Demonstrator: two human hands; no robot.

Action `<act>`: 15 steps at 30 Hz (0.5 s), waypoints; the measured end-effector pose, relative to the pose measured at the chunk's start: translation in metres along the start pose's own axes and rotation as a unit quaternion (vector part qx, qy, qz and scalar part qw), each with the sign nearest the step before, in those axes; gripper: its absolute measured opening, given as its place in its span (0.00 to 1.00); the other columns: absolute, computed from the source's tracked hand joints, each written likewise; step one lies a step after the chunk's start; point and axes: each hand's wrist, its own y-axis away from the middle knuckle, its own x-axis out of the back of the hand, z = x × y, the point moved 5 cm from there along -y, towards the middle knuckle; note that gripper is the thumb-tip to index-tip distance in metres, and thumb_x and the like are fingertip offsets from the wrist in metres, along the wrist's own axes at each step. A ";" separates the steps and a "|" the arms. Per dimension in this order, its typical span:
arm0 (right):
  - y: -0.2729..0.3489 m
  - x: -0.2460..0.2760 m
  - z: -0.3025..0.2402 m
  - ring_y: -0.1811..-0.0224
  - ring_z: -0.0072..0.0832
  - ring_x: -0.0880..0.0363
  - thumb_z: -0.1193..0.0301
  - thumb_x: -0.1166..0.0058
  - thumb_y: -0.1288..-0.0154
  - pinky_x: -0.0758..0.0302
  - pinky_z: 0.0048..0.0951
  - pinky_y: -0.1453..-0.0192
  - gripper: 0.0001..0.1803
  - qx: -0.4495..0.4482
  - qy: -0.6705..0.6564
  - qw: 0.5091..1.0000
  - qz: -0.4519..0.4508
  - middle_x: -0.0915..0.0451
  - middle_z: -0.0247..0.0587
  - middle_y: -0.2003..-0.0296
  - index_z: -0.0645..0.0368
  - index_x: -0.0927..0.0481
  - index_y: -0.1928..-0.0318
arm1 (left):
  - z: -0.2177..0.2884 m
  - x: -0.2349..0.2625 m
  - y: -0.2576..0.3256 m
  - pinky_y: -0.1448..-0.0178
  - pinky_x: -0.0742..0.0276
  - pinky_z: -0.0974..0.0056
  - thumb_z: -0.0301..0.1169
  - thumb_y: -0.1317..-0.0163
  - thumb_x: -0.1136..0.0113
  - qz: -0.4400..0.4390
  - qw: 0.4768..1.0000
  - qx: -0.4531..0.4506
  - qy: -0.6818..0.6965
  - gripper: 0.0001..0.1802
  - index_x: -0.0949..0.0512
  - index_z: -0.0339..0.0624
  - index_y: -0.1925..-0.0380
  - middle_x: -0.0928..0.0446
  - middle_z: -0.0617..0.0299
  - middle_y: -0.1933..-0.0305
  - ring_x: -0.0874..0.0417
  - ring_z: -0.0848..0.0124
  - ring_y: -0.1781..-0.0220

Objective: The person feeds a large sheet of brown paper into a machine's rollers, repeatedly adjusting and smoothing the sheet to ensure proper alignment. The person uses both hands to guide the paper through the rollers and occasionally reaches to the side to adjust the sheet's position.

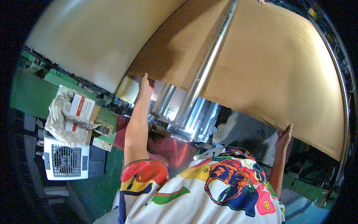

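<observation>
A large brown paper sheet spreads across the upper picture and lies over a shiny metal roller. My left hand is raised and grips the sheet's near edge at the left. My right hand holds the same edge lower down at the right. Both forearms come up from my colourful patterned shirt. A pale cream sheet lies to the left of the brown one.
More metal rollers sit under the sheet between my arms. On the green machine frame at the left lie a crumpled cloth and a white-and-red carton, above a white grilled box. Another person's fingertips touch the sheet's far edge.
</observation>
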 end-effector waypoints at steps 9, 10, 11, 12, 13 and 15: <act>0.020 -0.028 0.001 0.83 0.14 0.45 0.55 0.61 0.34 0.48 0.18 0.81 0.13 -0.015 -0.025 0.999 0.013 0.33 0.22 0.76 0.48 0.30 0.67 | -0.005 -0.038 0.027 0.82 0.33 0.66 0.43 0.41 0.47 -0.038 0.997 0.042 -0.055 0.13 0.29 0.44 0.69 0.28 0.61 0.77 0.30 0.69 0.81; 0.025 -0.034 0.000 0.83 0.14 0.45 0.56 0.61 0.34 0.48 0.18 0.81 0.13 -0.017 -0.027 0.999 0.012 0.33 0.22 0.76 0.48 0.30 0.67 | -0.004 -0.029 0.025 0.82 0.32 0.67 0.42 0.43 0.45 -0.028 0.995 0.050 -0.081 0.13 0.28 0.44 0.68 0.27 0.62 0.77 0.30 0.70 0.80; 0.026 -0.036 0.002 0.83 0.14 0.46 0.56 0.60 0.34 0.49 0.18 0.81 0.12 -0.017 -0.023 0.999 0.013 0.34 0.22 0.77 0.48 0.30 0.67 | -0.003 -0.024 0.021 0.82 0.33 0.67 0.42 0.42 0.45 -0.017 0.996 0.050 -0.073 0.13 0.28 0.44 0.68 0.27 0.62 0.77 0.30 0.69 0.80; 0.027 -0.038 0.004 0.83 0.14 0.46 0.56 0.60 0.34 0.49 0.18 0.81 0.12 -0.018 -0.020 1.000 0.013 0.34 0.22 0.77 0.48 0.30 0.68 | -0.001 -0.019 0.018 0.82 0.33 0.67 0.42 0.42 0.45 -0.006 0.997 0.051 -0.065 0.13 0.28 0.45 0.68 0.28 0.62 0.77 0.30 0.69 0.80; 0.028 -0.037 0.007 0.83 0.14 0.47 0.57 0.59 0.34 0.49 0.18 0.81 0.12 -0.016 -0.009 1.000 0.016 0.35 0.22 0.78 0.48 0.30 0.68 | 0.000 -0.020 0.019 0.82 0.33 0.67 0.42 0.42 0.46 0.002 0.997 0.054 -0.058 0.13 0.29 0.45 0.68 0.28 0.62 0.77 0.30 0.69 0.80; 0.029 -0.036 0.008 0.84 0.14 0.48 0.57 0.59 0.34 0.50 0.18 0.81 0.12 -0.004 0.026 1.000 0.004 0.36 0.22 0.79 0.49 0.30 0.69 | 0.002 -0.023 0.019 0.83 0.34 0.67 0.42 0.41 0.47 -0.007 0.999 0.030 -0.044 0.12 0.29 0.44 0.69 0.29 0.62 0.78 0.30 0.70 0.81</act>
